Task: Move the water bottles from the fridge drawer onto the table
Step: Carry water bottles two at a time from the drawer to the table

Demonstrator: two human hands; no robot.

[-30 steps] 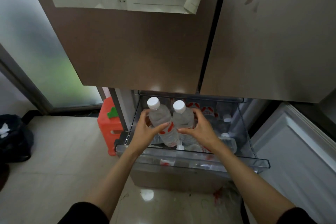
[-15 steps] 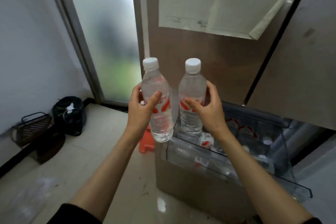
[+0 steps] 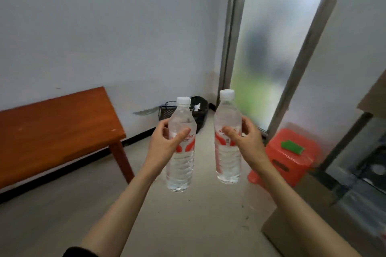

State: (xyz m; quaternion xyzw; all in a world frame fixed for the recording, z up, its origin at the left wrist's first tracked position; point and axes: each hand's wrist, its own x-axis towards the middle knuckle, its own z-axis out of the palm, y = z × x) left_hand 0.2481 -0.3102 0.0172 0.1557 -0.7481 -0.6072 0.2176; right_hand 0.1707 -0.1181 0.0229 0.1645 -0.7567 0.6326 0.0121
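Fingers and thumb of each hand — left hand [image 3: 165,144], right hand [image 3: 245,142] — curled round its own upright water bottle.

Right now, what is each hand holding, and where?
Left hand grips the left bottle around its labelled middle; right hand grips the right bottle likewise.

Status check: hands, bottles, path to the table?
Left hand gripping left bottle, right hand gripping right bottle. Both upright, airborne. Table ahead-left, path open.
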